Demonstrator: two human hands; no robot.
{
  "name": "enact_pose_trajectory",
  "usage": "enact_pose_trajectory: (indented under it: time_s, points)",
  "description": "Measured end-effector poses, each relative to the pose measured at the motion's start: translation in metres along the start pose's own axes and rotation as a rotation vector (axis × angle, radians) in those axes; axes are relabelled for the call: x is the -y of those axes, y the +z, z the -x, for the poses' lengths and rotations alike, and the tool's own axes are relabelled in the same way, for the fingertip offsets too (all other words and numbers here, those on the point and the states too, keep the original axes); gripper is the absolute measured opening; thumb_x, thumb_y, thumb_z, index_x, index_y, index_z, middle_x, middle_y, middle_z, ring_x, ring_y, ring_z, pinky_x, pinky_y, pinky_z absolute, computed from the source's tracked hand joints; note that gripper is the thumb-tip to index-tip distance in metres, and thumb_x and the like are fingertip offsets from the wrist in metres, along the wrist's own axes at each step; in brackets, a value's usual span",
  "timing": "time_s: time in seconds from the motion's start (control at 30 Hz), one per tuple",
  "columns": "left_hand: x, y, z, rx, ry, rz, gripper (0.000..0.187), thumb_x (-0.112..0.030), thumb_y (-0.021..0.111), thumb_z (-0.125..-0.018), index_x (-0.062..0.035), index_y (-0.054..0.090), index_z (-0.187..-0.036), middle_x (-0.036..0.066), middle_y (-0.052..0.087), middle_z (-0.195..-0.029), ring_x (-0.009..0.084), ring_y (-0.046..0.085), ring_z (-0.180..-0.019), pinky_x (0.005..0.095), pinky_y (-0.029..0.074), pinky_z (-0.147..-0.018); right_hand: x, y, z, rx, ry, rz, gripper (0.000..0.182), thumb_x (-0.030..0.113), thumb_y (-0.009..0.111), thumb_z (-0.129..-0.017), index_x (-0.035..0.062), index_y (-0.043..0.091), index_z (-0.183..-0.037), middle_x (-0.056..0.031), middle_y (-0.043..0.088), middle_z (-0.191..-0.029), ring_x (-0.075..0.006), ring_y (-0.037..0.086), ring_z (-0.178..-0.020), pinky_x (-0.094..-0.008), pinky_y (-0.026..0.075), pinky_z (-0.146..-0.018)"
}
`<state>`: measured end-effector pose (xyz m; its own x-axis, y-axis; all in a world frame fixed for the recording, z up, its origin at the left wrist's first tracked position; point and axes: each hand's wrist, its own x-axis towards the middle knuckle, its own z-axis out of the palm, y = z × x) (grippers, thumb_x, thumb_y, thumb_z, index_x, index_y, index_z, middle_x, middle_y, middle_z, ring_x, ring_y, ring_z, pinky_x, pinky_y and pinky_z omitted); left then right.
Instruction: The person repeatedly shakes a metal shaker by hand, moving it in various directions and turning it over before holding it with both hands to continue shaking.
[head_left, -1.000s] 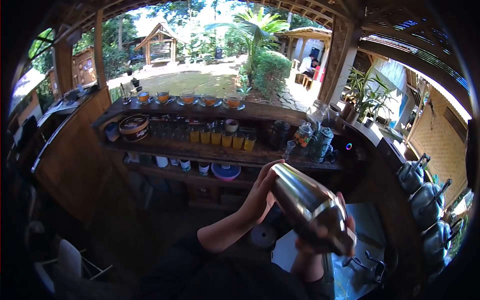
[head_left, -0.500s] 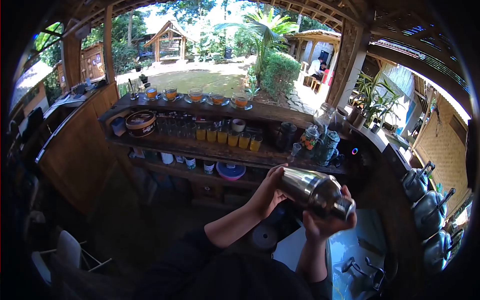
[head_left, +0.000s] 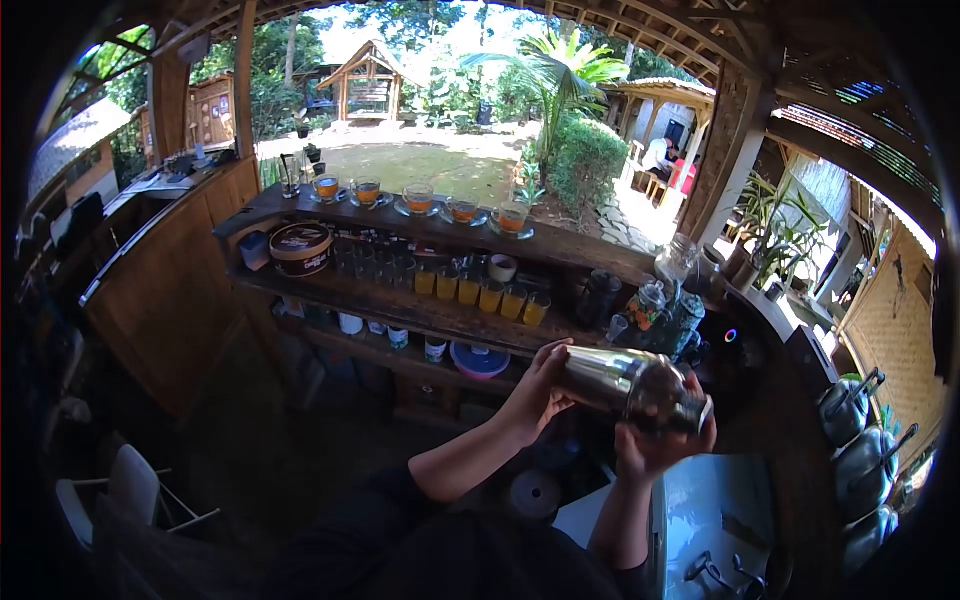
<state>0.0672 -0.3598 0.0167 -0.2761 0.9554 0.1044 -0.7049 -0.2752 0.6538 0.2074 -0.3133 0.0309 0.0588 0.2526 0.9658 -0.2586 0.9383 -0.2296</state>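
Observation:
A shiny metal cocktail shaker (head_left: 598, 376) lies nearly sideways in the air between my two hands, its capped end to the right. My left hand (head_left: 541, 392) is closed around the base end. At the capped end, my right hand (head_left: 655, 447) grips the shaker from below and from the right side. Beyond it, on the middle shelf, stands a row of glasses with yellow drink (head_left: 468, 290). Several clear cups of amber drink on saucers (head_left: 418, 200) line the counter top above them.
A round brown tub (head_left: 301, 249) sits at the shelf's left end. Glass jars (head_left: 650, 302) and a patterned pitcher (head_left: 684, 322) stand at the right. Metal kettles (head_left: 866, 470) line the right edge. A steel sink top (head_left: 715, 500) lies below my right hand. A white chair (head_left: 134, 485) stands lower left.
The whole scene has shifted right and slightly down as my head turned left. Both hands still hold the shaker, which lies slightly more level.

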Motion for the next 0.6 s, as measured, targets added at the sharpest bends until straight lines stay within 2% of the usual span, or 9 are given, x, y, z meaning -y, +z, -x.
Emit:
enact_pose_trajectory:
  time_s: [0.07, 0.1, 0.2, 0.23, 0.3, 0.37, 0.43, 0.53, 0.6]
  points:
    - [-0.018, 0.016, 0.002, 0.133, 0.146, -0.034, 0.053, -0.042, 0.049, -0.088, -0.0138, 0.035, -0.131, 0.012, 0.046, -0.122, 0.0246, 0.047, -0.114, 0.0408, 0.036, -0.097, 0.012, -0.002, -0.018, 0.153, -0.44, 0.043, 0.102, 0.035, 0.08, -0.062, 0.0178, 0.011, -0.135, -0.012, 0.032, -0.131, -0.0368, 0.037, -0.122, -0.0454, 0.038, -0.1]
    - [-0.027, 0.02, 0.002, 0.262, 0.204, -0.039, 0.049, -0.036, 0.048, -0.091, -0.0127, 0.036, -0.132, 0.011, 0.045, -0.121, 0.0216, 0.045, -0.115, 0.0386, 0.033, -0.099, 0.015, -0.004, -0.006, 0.16, -0.429, 0.037, 0.102, 0.035, 0.08, -0.062, 0.0178, 0.011, -0.135, -0.012, 0.032, -0.131, -0.0368, 0.037, -0.122, -0.0454, 0.038, -0.1]
    - [-0.042, 0.03, 0.004, 0.407, 0.274, -0.044, 0.05, -0.037, 0.051, -0.088, -0.0148, 0.036, -0.131, 0.01, 0.047, -0.118, 0.0228, 0.046, -0.112, 0.0393, 0.035, -0.096, 0.037, -0.016, 0.047, -0.109, 0.64, -1.164, 0.089, 0.029, 0.075, -0.068, 0.0199, 0.023, -0.14, -0.0187, 0.019, -0.142, -0.0413, 0.03, -0.126, -0.0555, 0.039, -0.097]
    - [-0.04, 0.019, -0.003, 0.403, 0.271, -0.048, 0.05, -0.037, 0.051, -0.088, -0.0148, 0.036, -0.131, 0.01, 0.047, -0.118, 0.0228, 0.046, -0.112, 0.0393, 0.035, -0.096, 0.02, -0.009, 0.044, -0.114, 0.643, -1.167, 0.089, 0.029, 0.075, -0.068, 0.0199, 0.023, -0.14, -0.0187, 0.019, -0.142, -0.0413, 0.03, -0.126, -0.0555, 0.039, -0.097]
    - [-0.027, -0.017, -0.027, 0.089, -0.037, -0.025, 0.053, -0.043, 0.048, -0.088, -0.0153, 0.034, -0.132, 0.011, 0.046, -0.124, 0.0244, 0.046, -0.116, 0.0428, 0.035, -0.097, -0.02, 0.027, 0.01, 0.111, -0.159, -0.166, 0.084, 0.027, 0.073, -0.073, 0.0176, 0.017, -0.134, -0.0219, 0.025, -0.138, -0.0371, 0.035, -0.123, -0.0447, 0.044, -0.094]
    - [-0.029, -0.042, -0.047, -0.159, -0.138, -0.102, 0.052, -0.043, 0.047, -0.09, -0.0174, 0.033, -0.133, 0.008, 0.046, -0.123, 0.0224, 0.048, -0.112, 0.043, 0.036, -0.095, -0.028, 0.05, 0.007, -0.098, 0.329, -0.097, 0.087, 0.03, 0.076, -0.07, 0.0147, 0.014, -0.13, -0.0241, 0.028, -0.135, -0.0358, 0.037, -0.121, -0.0459, 0.041, -0.095]
    - [-0.048, -0.029, -0.04, 0.0, -0.028, -0.081, 0.052, -0.041, 0.049, -0.089, -0.0155, 0.034, -0.132, 0.008, 0.047, -0.121, 0.0226, 0.049, -0.111, 0.0419, 0.037, -0.095, -0.038, 0.041, 0.002, -0.061, -0.059, 0.096, 0.093, 0.034, 0.079, -0.065, 0.0125, 0.017, -0.132, -0.024, 0.031, -0.134, -0.0325, 0.037, -0.123, -0.0467, 0.035, -0.1]
    - [-0.078, 0.0, -0.026, 0.345, 0.191, -0.045, 0.055, -0.036, 0.053, -0.087, -0.0112, 0.034, -0.132, 0.012, 0.048, -0.121, 0.0247, 0.048, -0.113, 0.0395, 0.037, -0.097, -0.007, 0.033, -0.001, 0.3, -0.2, 0.196, 0.093, 0.042, 0.077, -0.066, 0.0139, 0.022, -0.135, -0.0239, 0.031, -0.135, -0.0341, 0.034, -0.126, -0.0472, 0.034, -0.102]
    - [-0.081, 0.0, -0.022, 0.329, 0.199, -0.021, 0.056, -0.038, 0.053, -0.086, -0.0117, 0.034, -0.132, 0.012, 0.048, -0.121, 0.0245, 0.047, -0.114, 0.0399, 0.036, -0.098, 0.008, 0.054, 0.022, -0.072, 0.463, -0.119, 0.087, 0.043, 0.07, -0.07, 0.0158, 0.021, -0.137, -0.0263, 0.025, -0.137, -0.0381, 0.033, -0.126, -0.0572, 0.036, -0.096]
